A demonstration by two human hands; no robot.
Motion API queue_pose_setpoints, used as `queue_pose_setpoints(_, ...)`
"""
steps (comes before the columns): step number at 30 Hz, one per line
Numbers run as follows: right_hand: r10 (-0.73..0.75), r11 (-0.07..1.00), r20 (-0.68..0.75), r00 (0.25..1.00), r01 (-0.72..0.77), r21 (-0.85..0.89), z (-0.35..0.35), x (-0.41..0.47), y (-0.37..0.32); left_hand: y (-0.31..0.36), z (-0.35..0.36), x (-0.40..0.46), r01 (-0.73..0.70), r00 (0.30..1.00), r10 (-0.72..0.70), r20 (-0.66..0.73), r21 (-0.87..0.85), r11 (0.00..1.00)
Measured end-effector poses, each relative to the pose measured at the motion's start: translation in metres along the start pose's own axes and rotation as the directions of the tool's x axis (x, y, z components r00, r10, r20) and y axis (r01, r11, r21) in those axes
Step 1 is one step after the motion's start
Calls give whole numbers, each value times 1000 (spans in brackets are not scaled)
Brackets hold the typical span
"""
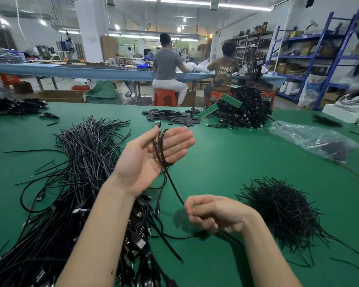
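Across the green worktable (pixel 226 162), the largest mass is the heap of loose black USB cables (pixel 87 154) on the person's left, and a smaller bundle of black ties (pixel 282 208) lies to the right, well apart from it. Between the two, above the table, is the work in hand: one black USB cable (pixel 174 185), part wound into loops. The loops sit round the palm of the left hand (pixel 151 156), which is raised with its palm toward the camera and its fingers nearly straight, pointing right. Whether the thumb presses the cable cannot be told. The metal plug (pixel 157 123) stands just above the thumb tip. From the base of the loops the unwound run descends on a diagonal, down and to the right, into the right hand (pixel 214 212), which is lower and closer to the body, with its fingers curled and pinching the cable. The slack tail leaves below that hand and trails left along the table. In the inspector's judgement, the right hand is the nearer to the free length, so the next turn would fall to it, carried up along that diagonal and over the left palm.
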State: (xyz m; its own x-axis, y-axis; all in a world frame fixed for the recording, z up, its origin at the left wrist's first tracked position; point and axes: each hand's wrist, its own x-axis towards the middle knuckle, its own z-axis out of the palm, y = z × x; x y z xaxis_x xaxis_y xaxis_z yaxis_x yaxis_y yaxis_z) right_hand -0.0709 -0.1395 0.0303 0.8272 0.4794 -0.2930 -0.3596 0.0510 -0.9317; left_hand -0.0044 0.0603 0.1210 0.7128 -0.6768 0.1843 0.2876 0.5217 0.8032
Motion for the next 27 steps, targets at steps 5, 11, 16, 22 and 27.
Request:
queue_pose_setpoints(5, -25, 752, -352, 936, 250, 610, -11, 8, -15, -3, 0, -3, 225, 965, -254, 64, 288, 931)
queue_pose_setpoints(11, -408, 831, -676, 614, 556, 3, 22, -11, -72, -38, 14, 12, 398, 917, -353, -186, 452, 798)
queue_pose_setpoints(16, -649, 757, -327, 687, 542, -365, 59, -17, -79, -43, 17, 20, 172, 975, -138, -172, 200, 965)
queue_pose_setpoints(22, -441, 846, -140, 887, 358, -395, 47, -17, -64, -20, 5, 16, 29, 985, -53, -165, -145, 989)
queue_pose_setpoints(27, -363, 911, -85, 928, 334, -241, 30, -14, -52, -27, 16, 17, -7, 984, 17, -175, 60, 998)
